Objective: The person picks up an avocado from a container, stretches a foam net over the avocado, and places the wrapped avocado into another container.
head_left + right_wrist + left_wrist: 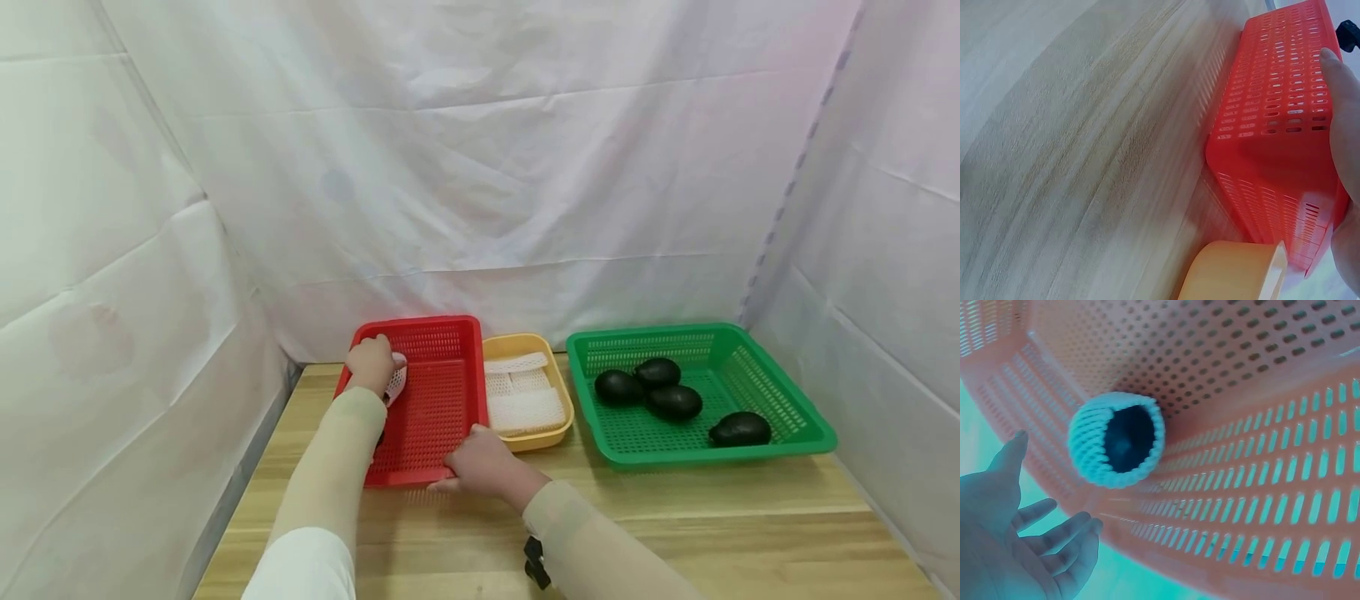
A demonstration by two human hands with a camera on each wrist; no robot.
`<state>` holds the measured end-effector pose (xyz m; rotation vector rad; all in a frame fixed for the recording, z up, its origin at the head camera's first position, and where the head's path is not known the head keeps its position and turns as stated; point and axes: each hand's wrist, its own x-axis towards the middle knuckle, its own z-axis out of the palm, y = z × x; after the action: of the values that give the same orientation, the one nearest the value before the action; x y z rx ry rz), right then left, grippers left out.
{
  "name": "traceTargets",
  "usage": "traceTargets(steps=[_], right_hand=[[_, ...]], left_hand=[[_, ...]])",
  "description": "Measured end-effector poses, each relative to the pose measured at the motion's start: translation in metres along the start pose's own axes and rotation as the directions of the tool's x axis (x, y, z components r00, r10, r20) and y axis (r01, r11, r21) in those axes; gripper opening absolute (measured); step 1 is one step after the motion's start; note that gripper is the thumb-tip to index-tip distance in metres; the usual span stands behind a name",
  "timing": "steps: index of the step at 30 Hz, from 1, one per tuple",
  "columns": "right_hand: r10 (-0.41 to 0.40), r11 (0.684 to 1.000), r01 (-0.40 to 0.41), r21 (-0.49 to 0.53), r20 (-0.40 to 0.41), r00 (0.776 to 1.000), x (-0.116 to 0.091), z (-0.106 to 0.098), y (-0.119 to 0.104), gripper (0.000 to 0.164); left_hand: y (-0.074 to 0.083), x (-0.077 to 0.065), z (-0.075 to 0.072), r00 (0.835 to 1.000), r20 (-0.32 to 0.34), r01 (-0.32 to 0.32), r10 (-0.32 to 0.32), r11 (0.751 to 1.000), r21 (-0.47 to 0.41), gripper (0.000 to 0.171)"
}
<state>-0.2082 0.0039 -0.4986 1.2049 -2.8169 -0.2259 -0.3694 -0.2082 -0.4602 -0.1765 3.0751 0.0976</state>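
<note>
My left hand [371,364] is over the left side of the red basket [431,400]. In the left wrist view its fingers [1063,540] are loosely extended and hold nothing. Beside it, inside the basket, lies a dark avocado [1130,439] in a white foam net sleeve [1088,439]; the left forearm partly hides this in the head view. My right hand [483,462] grips the basket's near right corner, with the thumb [1338,81] along the outer wall at the rim and the other fingers mostly hidden in the right wrist view.
A yellow basket [567,408] with folded white foam net sleeves [525,408] stands right against the red one. Farther right, a green basket [720,458] holds several dark avocados [675,402]. White cloth walls [450,167] enclose the wooden table [675,525] at the back and sides.
</note>
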Motion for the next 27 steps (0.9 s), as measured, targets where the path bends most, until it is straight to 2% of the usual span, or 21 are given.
traceTargets(steps=[5,11,17,22,27], right_hand=[[0.014,1.0,-0.014,0.004,-0.018,1.0,0.001,-0.001,-0.002,0.051],[0.012,1.0,-0.012,-0.001,-0.024,1.0,0.0,-0.003,-0.003,0.051],[0.004,1.0,-0.003,0.021,-0.024,1.0,0.001,-0.001,-0.001,0.049],[0.03,0.994,-0.021,0.105,-0.085,0.996,-0.002,-0.012,0.015,0.057],[0.13,0.973,-0.096,0.212,-0.15,0.98,-0.013,-0.032,0.044,0.05]], left_hand=[[0.006,-0.012,-0.015,1.0,-0.001,-0.031,0.031,0.999,-0.027,0.057],[0.016,-0.028,-0.025,0.998,0.004,-0.066,0.066,0.997,-0.05,0.054],[0.026,-0.047,-0.036,0.994,-0.02,-0.106,0.105,0.993,-0.051,0.064],[0.031,-0.06,-0.049,0.99,-0.06,-0.128,0.124,0.989,-0.072,0.065],[0.041,-0.073,-0.063,0.982,-0.109,-0.164,0.153,0.982,-0.094,0.058]])
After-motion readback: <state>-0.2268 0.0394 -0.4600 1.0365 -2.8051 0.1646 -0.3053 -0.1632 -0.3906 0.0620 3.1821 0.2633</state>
